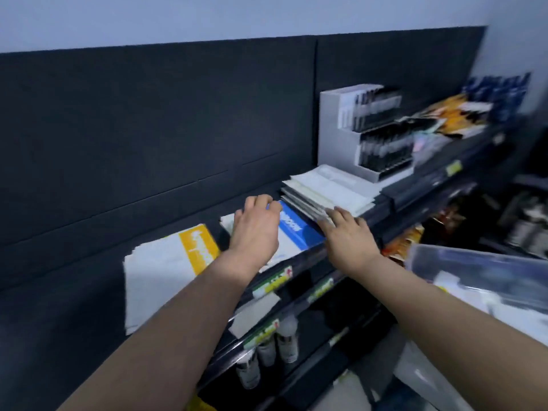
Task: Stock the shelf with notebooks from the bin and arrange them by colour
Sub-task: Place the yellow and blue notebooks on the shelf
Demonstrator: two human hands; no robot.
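Observation:
On the top shelf (299, 269) lie three lots of notebooks: a stack with a yellow band (166, 268) on the left, a stack topped by a blue-banded notebook (299, 229) in the middle, and a pale stack (329, 191) on the right. My left hand (256, 226) lies over the blue-banded stack, its fingers curled over the far edge. My right hand (345, 229) rests with straight fingers against the near corner of the pale stack. The clear bin (474, 268) stands at lower right; its contents are blurred.
A white display box of dark pens (364, 132) stands behind the pale stack. Orange and blue packets (462, 114) fill the shelf's far right. Lower shelves hold small bottles (267, 351) and price tags. A dark panel backs the shelf.

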